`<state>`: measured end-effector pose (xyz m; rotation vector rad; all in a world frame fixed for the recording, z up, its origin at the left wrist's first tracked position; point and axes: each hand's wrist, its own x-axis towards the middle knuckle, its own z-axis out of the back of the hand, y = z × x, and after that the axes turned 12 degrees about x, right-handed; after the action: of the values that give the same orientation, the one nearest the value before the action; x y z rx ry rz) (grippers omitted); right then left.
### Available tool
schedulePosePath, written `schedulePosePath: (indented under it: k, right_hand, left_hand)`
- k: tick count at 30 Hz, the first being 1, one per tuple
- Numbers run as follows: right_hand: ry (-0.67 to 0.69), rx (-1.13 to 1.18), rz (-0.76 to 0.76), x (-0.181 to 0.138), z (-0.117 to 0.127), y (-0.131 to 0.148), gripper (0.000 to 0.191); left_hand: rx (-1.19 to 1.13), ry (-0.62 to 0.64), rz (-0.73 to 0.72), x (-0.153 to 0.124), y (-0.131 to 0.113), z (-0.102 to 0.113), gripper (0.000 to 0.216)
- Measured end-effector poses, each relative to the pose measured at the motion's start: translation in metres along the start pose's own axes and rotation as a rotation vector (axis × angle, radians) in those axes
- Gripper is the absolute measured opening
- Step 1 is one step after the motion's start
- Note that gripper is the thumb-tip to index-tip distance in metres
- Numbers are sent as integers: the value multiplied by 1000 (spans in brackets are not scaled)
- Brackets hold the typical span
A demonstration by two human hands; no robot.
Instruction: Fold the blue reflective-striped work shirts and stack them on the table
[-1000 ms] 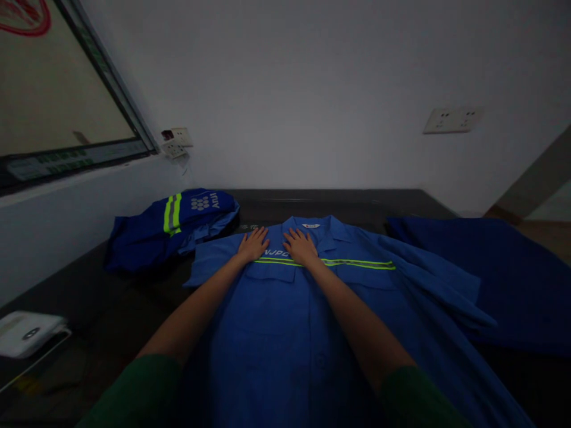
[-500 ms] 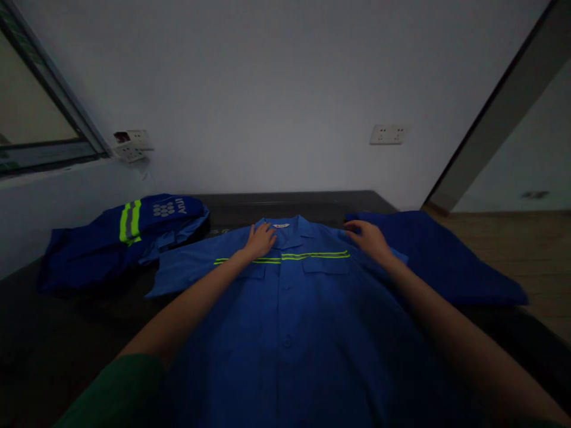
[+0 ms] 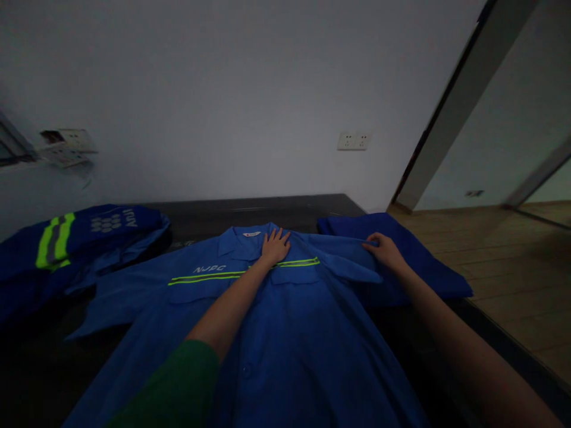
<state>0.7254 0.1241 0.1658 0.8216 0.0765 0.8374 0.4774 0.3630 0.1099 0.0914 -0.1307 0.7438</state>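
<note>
A blue short-sleeved work shirt [image 3: 285,321] lies front up with its collar away from me, two yellow-green stripes across the chest and white letters above the left stripe. My left hand [image 3: 275,246] rests flat on it beside the collar, fingers spread. Pinched at the upper edge of the right-hand sleeve, my right hand [image 3: 386,251] has thumb and fingers closed on the cloth. That sleeve reaches over a folded dark blue cloth [image 3: 423,255].
At the left lies a bunched dark blue garment [image 3: 111,229] with a yellow-and-grey reflective band. The dark table [image 3: 250,208] meets a pale wall with sockets [image 3: 354,141]. Wooden floor [image 3: 504,249] shows beyond the table's right edge.
My left hand has shifted from the left side of the collar to its right side. My right hand has moved outward and taken hold of the sleeve. The view has turned right.
</note>
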Motion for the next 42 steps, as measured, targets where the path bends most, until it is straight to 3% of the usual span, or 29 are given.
schedulePosePath:
  k: [4,10,14,16,18,20,23,26,30,32,35,38,42]
  right_hand:
    - [-128,-142,-51,21,2,1,19]
    - [-45,-388,-170,22,-3,1,35]
    - [-114,-408,28,-1,1,14,47]
    - [-43,-439,184,-18,-2,21,49]
    - [118,-471,267,-34,-8,22,50]
    - [251,-506,263,-45,-16,18,52]
    - [261,-548,227,-54,-27,6,55]
    - [178,-551,250,-55,-32,-1,53]
    - [-15,-440,317,-60,-27,4,51]
    - [-123,-292,371,-71,-17,9,52]
    - [-159,-31,439,-111,1,18,48]
    - [-24,158,395,-176,19,32,36]
    - [169,288,318,-267,25,65,23]
  left_hand:
    - [25,17,-4,1,2,-4,52]
    - [33,16,1,0,1,-3,52]
    - [15,11,5,-1,1,-2,53]
    - [5,9,7,-1,0,-2,53]
    - [-1,9,6,-2,0,-1,53]
    - [-4,10,3,-2,0,0,52]
    - [-14,1,-2,-3,1,-1,51]
    - [-57,-86,5,-5,-1,2,48]
    - [-180,-381,-35,-20,-1,23,41]
    - [-269,-482,-64,-37,6,41,39]
    - [-431,-499,-145,-82,33,74,37]
    - [-537,-366,-227,-154,71,109,34]
    - [-656,-74,-59,-277,91,148,26]
